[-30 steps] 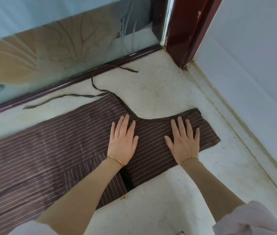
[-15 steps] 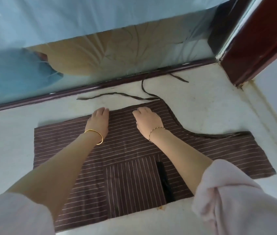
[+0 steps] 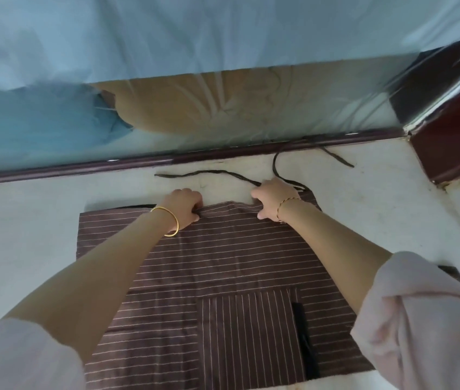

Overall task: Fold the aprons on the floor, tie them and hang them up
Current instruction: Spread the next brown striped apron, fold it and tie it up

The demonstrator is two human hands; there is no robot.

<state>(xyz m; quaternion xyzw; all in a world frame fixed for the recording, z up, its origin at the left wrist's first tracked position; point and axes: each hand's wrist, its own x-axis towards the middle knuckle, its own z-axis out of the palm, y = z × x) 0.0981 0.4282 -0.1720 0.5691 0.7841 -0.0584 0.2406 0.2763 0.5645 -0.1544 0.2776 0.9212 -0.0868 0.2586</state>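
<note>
Striped brown apron (image 3: 223, 263) spread flat on the pale floor (image 3: 26, 220), its far edge roughly parallel to the dark sill (image 3: 82, 167) and a short way on the near side of it. Left hand (image 3: 185, 205), wearing a gold bangle (image 3: 171, 220), has its fingers curled over the apron edge nearest the sill and grips the cloth, which puckers under the thumb. Right hand (image 3: 275, 199), wearing a thin bracelet (image 3: 285, 205), grasps the same edge further along the sill toward the red-brown door frame (image 3: 454, 142); its fingertips are hidden behind the knuckles. Two dark straps (image 3: 209, 173) lie loose on the floor between the apron and the sill: one runs along the sill, the other loops up to touch it before trailing off toward the frame. Both meet at the apron corner just beside the right hand. A pocket (image 3: 248, 333) with upright stripes sits on the apron half farthest from the sill, a black strip (image 3: 305, 342) along its side. Pale sleeves (image 3: 420, 319) are pushed up both forearms.
</note>
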